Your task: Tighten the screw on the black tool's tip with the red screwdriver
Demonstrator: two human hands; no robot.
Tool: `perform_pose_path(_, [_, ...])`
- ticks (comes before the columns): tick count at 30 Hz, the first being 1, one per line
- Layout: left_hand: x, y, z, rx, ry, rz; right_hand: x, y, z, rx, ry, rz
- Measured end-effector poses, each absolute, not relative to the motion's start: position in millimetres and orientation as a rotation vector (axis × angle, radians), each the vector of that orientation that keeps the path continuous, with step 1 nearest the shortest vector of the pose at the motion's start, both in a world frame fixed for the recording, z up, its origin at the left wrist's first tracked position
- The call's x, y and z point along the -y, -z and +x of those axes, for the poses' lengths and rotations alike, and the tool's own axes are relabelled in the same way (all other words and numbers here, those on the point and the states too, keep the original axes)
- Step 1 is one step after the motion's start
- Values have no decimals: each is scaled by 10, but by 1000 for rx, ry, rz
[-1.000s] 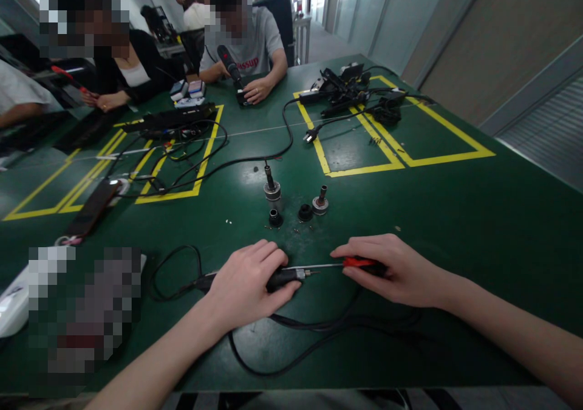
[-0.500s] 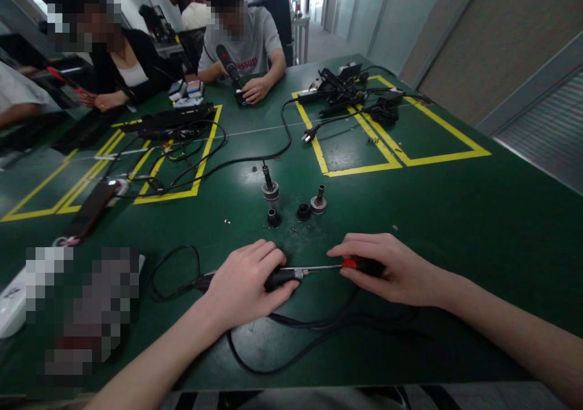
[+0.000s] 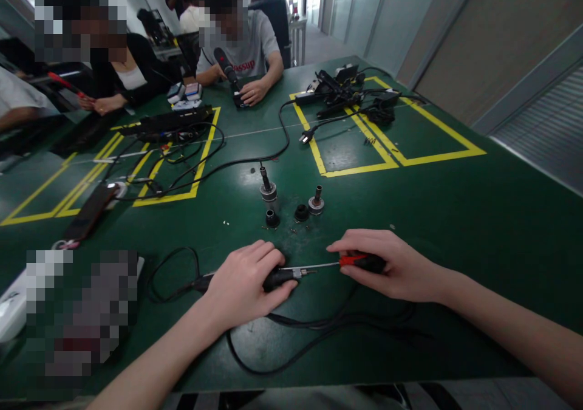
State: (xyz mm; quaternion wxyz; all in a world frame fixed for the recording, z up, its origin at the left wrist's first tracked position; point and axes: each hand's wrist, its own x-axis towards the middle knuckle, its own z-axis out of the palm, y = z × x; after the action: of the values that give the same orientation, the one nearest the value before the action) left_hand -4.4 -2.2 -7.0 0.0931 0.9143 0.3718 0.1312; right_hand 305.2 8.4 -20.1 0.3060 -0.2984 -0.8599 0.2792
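Green table (image 3: 437, 215), grey floor (image 3: 324, 48) behind: left grip (image 3: 248, 285) around handpiece (image 3: 277, 278), right grip (image 3: 403, 267) around screwdriver (image 3: 350, 261)

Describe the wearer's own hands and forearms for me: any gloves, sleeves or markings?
The left hand and right hand are ungloved. No sleeve shows on the left forearm or right forearm. I see no watch, bracelet or markings, nor rings on the visible fingers.
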Motion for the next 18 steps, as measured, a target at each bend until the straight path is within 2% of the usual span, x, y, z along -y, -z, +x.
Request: perform_pose_path(18, [28,65,-40,-1133,-358,2682,-66,212,3038,2339,-686,-794])
